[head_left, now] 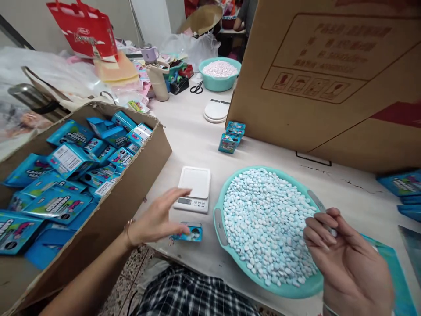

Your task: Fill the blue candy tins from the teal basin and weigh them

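At the left side of the table (189,142), we list one open carton (141,175), tilted in view and filled with blue packs (59,204) lying at all angles. Next, our left hand (154,219): fingers and thumb spread apart, nothing seen between them. Under its thumb, one small blue container (196,233), lying near the table's front edge; we cannot tell whether thumb and container touch. Just beyond it, one white scale (195,184), its plate bare. Farther back, small blue boxes (229,144) in a short row, before a large brown carton (296,109) with printed handling marks. Right of the scale, one teal basin (296,291) with grey handles, heaped with pale blue and white candies (263,219). Over its right rim, our right hand (351,263): palm up, fingers curled, thumb close to them; something pale shows there, and we cannot tell its grip. At far right, more blue packets (401,184).
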Motion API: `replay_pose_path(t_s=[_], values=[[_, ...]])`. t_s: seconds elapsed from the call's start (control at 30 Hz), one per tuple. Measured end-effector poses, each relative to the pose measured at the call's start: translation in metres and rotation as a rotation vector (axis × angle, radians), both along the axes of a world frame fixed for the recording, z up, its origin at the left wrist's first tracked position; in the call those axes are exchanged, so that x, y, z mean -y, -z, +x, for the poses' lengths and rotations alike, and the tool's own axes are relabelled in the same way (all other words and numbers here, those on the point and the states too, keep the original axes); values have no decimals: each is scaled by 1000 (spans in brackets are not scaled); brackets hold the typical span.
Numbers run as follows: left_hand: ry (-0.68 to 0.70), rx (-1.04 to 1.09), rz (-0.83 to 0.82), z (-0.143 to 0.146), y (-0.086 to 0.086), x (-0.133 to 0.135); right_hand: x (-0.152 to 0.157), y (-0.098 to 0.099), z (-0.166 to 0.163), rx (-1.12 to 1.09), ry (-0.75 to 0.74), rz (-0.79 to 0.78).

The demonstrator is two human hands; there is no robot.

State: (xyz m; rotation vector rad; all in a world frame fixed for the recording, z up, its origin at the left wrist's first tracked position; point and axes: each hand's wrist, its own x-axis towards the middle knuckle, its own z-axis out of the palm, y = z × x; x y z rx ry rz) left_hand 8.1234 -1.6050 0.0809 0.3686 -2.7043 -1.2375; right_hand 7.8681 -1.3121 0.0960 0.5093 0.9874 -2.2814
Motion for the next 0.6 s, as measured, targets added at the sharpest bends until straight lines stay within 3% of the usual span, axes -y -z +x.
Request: replay_pose_path(t_s=[0.13,0.23,0.43,0.6], values=[[-52,99,-7,29,47,-42,17,-5,17,0,-70,-4],[-56,91,1,28,63,-53,27,-8,26,-21,-109,-8],[-93,-68,19,13,40,-21,31,-14,32,-25,-102,3],[-137,-149,-116,-30,30,30,40,-16,29,-24,-93,27]])
